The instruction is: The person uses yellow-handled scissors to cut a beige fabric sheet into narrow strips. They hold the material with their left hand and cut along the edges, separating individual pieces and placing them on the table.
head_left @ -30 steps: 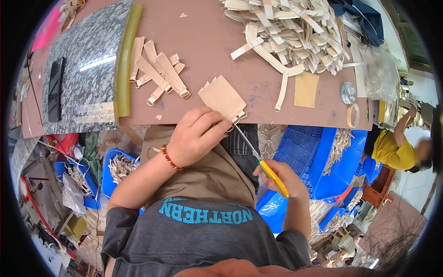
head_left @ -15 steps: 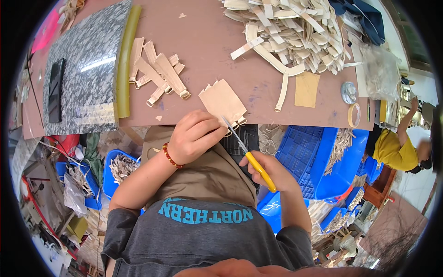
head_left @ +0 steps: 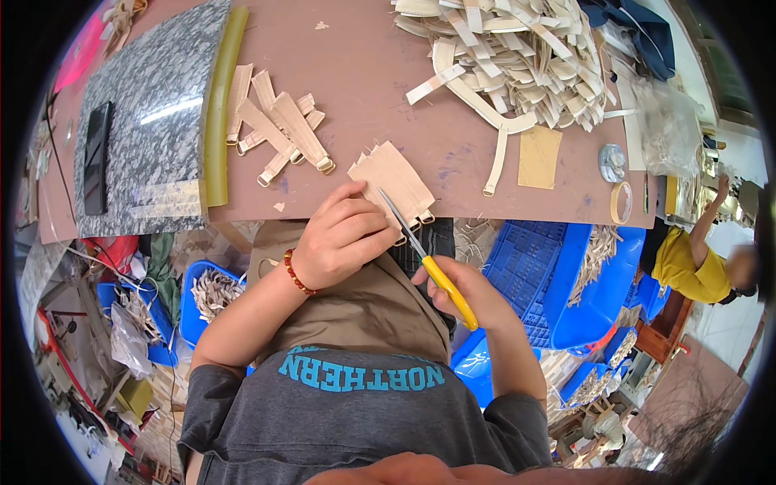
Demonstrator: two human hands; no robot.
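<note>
My left hand (head_left: pixel 343 238), a red bead bracelet on its wrist, is closed on the near left side of a squarish beige fabric piece (head_left: pixel 398 175). Loose threads stick out from the far edge of the piece, and small metal loops show along its near edge. My right hand (head_left: pixel 473 289) grips yellow-handled scissors (head_left: pixel 449 293), its fingers partly hidden by the handle. The narrow blades point up and left and lie over the piece, close to my left fingers. Further left on the table, several beige straps (head_left: pixel 295 133) with metal loops lie crossed.
A big heap of beige straps (head_left: pixel 533 61) covers the far right of the brown table (head_left: pixel 356 48). Near it are a tan card (head_left: pixel 539 158) and a tape roll (head_left: pixel 621 202). A phone (head_left: pixel 99 158) lies on the speckled slab (head_left: pixel 153 97). Blue crates (head_left: pixel 525 267) stand below; a person in yellow (head_left: pixel 687 259) is at right.
The scissors have shifted up and left, so their tip lies further over the fabric piece. My left fingers have moved slightly, the index finger reaching further onto the piece.
</note>
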